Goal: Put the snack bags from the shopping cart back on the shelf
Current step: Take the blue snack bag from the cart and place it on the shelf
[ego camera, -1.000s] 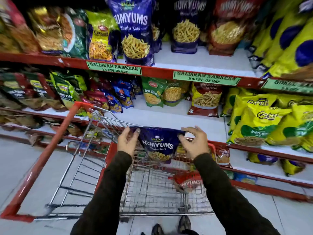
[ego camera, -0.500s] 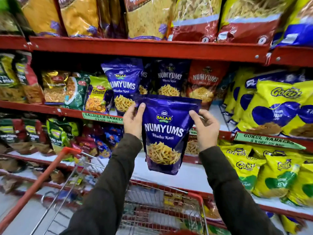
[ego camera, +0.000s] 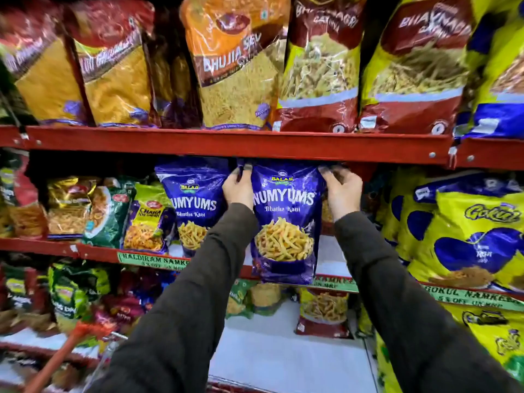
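A blue Numyums snack bag hangs upright in front of the middle shelf, its top just under the red shelf rail above. My left hand grips its upper left corner and my right hand grips its upper right corner. The bag's bottom hangs past the front edge of the middle shelf. A matching blue Numyums bag stands on that shelf just to the left. Only the red handle of the shopping cart shows at the bottom left, blurred.
Yellow and blue Gokul bags fill the shelf to the right. Green and gold snack packs stand to the left. Large orange and maroon bags line the top shelf. A white stretch of the lower shelf shows below.
Both hands lifted the blue bag out of the cart and carried it up and forward to the middle shelf, beside the matching bag. The view tilted upward, so the cart dropped almost out of sight.
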Demonstrator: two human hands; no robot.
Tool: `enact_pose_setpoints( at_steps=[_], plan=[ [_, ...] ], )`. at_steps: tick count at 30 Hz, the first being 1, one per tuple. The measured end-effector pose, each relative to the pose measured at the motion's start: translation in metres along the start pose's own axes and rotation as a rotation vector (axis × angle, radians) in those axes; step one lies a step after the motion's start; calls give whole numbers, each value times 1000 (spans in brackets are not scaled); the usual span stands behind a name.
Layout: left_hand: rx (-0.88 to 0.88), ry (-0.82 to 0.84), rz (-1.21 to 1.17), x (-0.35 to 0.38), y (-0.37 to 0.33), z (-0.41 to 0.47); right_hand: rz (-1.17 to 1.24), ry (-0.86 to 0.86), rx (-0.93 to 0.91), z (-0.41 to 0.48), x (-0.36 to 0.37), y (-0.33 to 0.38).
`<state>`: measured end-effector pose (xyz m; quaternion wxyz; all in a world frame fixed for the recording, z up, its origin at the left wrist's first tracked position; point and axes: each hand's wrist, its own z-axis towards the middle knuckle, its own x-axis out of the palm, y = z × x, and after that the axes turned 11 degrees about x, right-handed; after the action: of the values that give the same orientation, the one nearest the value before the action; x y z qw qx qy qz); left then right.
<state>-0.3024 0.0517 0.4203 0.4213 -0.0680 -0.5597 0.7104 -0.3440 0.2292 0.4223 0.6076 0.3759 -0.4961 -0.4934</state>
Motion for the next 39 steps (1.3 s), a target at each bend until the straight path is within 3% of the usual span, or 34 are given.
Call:
enact_pose_setpoints(
  at_steps=[6, 12, 15, 21, 29, 33, 39],
  plan=[
    [-11, -52, -101, 15, 14, 21, 31, -74, 55, 35, 13, -14],
    [-77, -29, -74, 12, 43, 24, 44, 19, 223, 44, 15, -43],
    [-71, 64, 5, 2, 58, 19, -55, 81, 224, 40, 9, -61],
    [-391, 252, 233, -28, 101, -8, -306, 297, 570, 11, -3, -117],
    [-313, 282, 419, -55, 108, -20, -300, 170, 447, -17, -7, -135],
    [-260, 274, 393, -68, 104, -34, -344, 157, 327, -37, -12, -135],
    [-251, 235, 384, -83, 99, -49, -321, 179, 326, -59, -14, -135]
  ],
)
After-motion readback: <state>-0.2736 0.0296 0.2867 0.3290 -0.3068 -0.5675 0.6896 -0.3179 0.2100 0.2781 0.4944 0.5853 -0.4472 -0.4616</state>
